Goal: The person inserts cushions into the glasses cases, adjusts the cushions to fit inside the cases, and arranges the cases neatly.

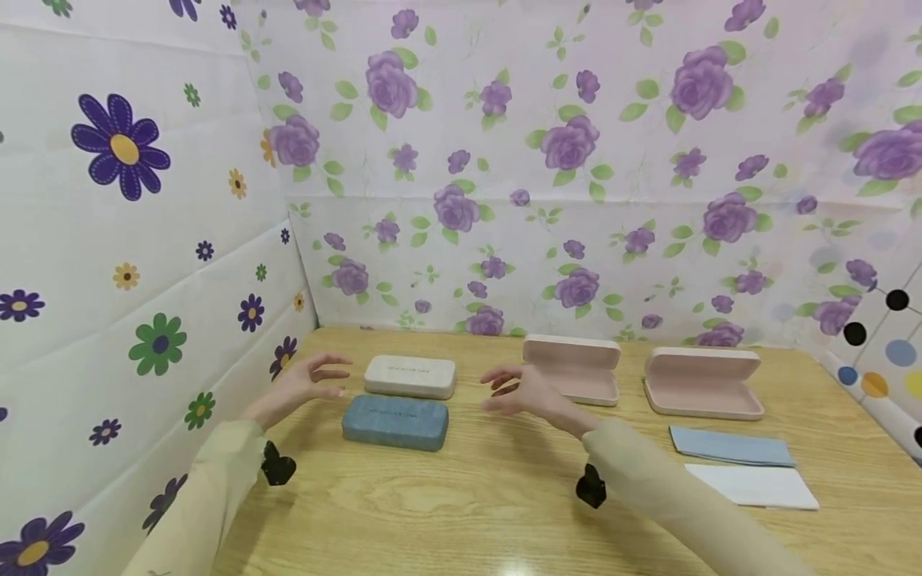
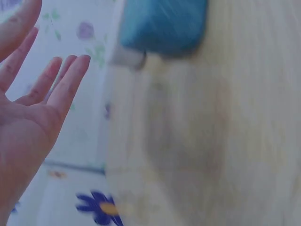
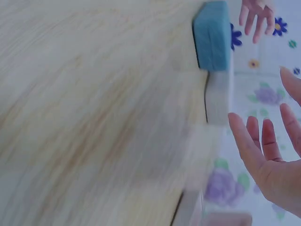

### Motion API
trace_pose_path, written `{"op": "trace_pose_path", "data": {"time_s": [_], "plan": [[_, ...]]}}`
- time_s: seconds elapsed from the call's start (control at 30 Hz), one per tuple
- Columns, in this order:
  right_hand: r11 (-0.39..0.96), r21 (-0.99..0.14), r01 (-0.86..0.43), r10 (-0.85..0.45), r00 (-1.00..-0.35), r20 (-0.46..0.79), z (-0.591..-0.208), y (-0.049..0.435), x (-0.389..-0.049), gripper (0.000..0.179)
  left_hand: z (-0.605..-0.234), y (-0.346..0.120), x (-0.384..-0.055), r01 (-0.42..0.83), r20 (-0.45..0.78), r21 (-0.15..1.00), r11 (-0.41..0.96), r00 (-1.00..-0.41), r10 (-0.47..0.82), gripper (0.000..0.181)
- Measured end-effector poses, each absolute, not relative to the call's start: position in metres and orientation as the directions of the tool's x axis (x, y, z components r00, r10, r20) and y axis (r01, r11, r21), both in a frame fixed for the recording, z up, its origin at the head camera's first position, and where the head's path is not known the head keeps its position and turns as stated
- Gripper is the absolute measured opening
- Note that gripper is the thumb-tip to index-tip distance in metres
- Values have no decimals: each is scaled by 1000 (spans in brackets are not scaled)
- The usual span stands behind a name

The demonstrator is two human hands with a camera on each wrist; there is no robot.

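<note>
Two closed glasses cases lie side by side on the wooden table, a white one (image 1: 410, 376) behind a blue one (image 1: 394, 422). To their left hovers my left hand (image 1: 308, 382), fingers loosely spread and holding nothing. On the other side of the cases, my right hand (image 1: 524, 394) is also above the table with relaxed fingers and nothing in its grasp. In the left wrist view the blue case (image 2: 164, 23) is past the fingertips, apart from them. The right wrist view shows both the blue case (image 3: 211, 37) and the white case (image 3: 218, 96) clear of the hand.
Two glasses cases stand open with pink linings, one (image 1: 576, 372) behind my right hand and another (image 1: 702, 384) farther right. In front of the latter lie a folded blue cloth (image 1: 731, 446) and a white cloth (image 1: 756, 485). Flowered sheets (image 1: 504, 160) hang behind and beside the table.
</note>
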State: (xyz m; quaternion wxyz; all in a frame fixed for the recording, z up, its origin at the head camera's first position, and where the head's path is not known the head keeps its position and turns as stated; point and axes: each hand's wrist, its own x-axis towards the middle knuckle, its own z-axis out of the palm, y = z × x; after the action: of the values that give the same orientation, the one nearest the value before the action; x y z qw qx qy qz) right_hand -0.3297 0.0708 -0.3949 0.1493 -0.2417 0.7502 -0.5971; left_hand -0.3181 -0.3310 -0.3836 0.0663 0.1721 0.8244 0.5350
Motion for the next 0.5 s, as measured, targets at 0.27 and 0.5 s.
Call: {"op": "trace_pose_path", "data": {"time_s": [0.27,0.5], "plan": [[147,-971,-188,-477,-874,97,-378,127,-329,40,-361,-278,-331,252,94,921,299,-885,456,50],[178,-958,-222,-429,-894,128,-369,177,-330,39,-359,-224,-348,299,139,927,227,-835,533,44]]}}
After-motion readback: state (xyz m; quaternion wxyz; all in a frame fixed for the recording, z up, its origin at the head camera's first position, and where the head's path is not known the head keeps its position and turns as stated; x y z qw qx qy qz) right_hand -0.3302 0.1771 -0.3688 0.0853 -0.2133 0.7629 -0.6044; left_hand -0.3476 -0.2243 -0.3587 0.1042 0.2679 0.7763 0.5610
